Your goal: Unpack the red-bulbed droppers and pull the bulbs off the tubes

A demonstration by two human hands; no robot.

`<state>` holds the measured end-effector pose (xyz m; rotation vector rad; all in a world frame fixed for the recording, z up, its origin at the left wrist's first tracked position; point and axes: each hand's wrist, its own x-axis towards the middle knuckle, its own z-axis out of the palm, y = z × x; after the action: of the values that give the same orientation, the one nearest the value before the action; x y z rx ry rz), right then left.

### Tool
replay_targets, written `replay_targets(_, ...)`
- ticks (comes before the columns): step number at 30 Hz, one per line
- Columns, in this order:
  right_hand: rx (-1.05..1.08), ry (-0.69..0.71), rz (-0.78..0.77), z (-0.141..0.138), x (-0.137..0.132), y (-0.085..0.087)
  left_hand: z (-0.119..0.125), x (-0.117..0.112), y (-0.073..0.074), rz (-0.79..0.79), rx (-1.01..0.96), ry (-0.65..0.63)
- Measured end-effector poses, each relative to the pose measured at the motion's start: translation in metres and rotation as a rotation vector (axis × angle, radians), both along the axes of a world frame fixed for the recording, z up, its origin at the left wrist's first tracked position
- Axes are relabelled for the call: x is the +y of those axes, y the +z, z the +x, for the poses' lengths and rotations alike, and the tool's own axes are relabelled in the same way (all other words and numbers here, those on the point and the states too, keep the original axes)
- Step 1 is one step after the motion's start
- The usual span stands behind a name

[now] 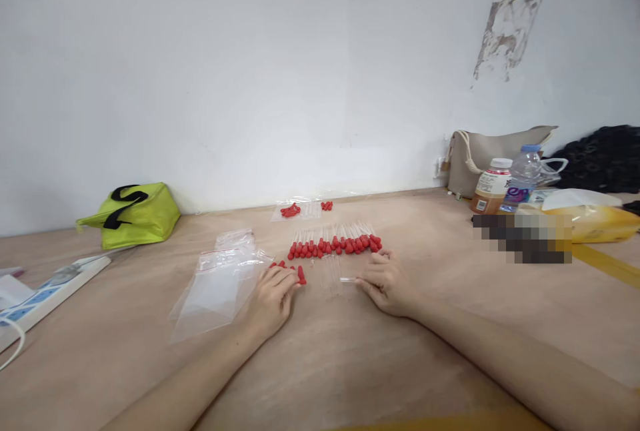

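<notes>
My right hand [385, 282] is closed in a pinch on a thin clear glass dropper tube [347, 279], which points left. With fingers curled, my left hand [274, 296] grips a red rubber dropper bulb [301, 275] at its fingertips. A few more red bulbs [281, 264] show just behind that hand, partly hidden by it. Several loose clear tubes [330, 273] lie between my two hands. Beyond them, a row of droppers [335, 244] lies side by side, red bulbs toward me and clear tubes toward the wall.
Clear plastic bags [215, 287] lie left of my left hand. Near the wall is another bag [307, 209] with red bulbs and tubes. A green bag [137, 214] and power strip [50, 297] are left; bottles [493, 185], a grey bag [463, 164] and yellow tissue pack [595, 223] stand right.
</notes>
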<state>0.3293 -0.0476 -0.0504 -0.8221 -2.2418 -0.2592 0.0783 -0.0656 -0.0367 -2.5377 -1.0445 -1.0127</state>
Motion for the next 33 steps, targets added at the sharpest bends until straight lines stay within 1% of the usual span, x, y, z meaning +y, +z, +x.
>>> replay_targets(3,0.046,-0.09,-0.069,0.001,0.004,0.0,-0.004,0.0,0.003,-0.076,-0.11,-0.003)
replay_targets(4,0.061,-0.108,-0.083,0.001,0.004,0.0,-0.004,0.002,0.005,-0.093,-0.16,0.021)
replay_targets(5,0.079,-0.125,-0.094,0.0,0.005,0.001,-0.005,0.004,0.008,-0.103,-0.211,0.065)
replay_targets(7,0.125,-0.169,-0.118,-0.002,0.007,0.0,-0.011,0.011,0.014,-0.109,-0.304,0.197)
replay_targets(9,0.168,-0.21,-0.145,-0.004,0.009,-0.001,-0.024,0.019,0.02,-0.149,-0.352,0.323)
replay_targets(11,0.187,-0.24,-0.165,-0.006,0.012,-0.003,-0.041,0.028,0.024,-0.248,-0.38,0.403)
replay_targets(13,0.178,-0.26,-0.163,-0.009,0.016,-0.005,-0.055,0.035,0.025,-0.35,-0.406,0.443)
replay_targets(16,0.141,-0.276,-0.139,-0.014,0.018,-0.005,-0.064,0.04,0.022,-0.416,-0.413,0.441)
replay_targets(19,0.084,-0.269,-0.133,-0.018,0.015,-0.002,-0.061,0.04,0.018,-0.411,-0.357,0.417)
replay_targets(23,0.027,-0.251,-0.141,-0.02,0.01,0.002,-0.056,0.04,0.015,-0.433,-0.286,0.429)
replay_targets(29,-0.017,-0.215,-0.141,-0.02,0.007,0.004,-0.059,0.045,0.01,-0.5,-0.298,0.398)
replay_targets(33,-0.023,-0.199,-0.144,-0.02,0.004,0.006,-0.061,0.043,0.011,-0.485,-0.325,0.46)
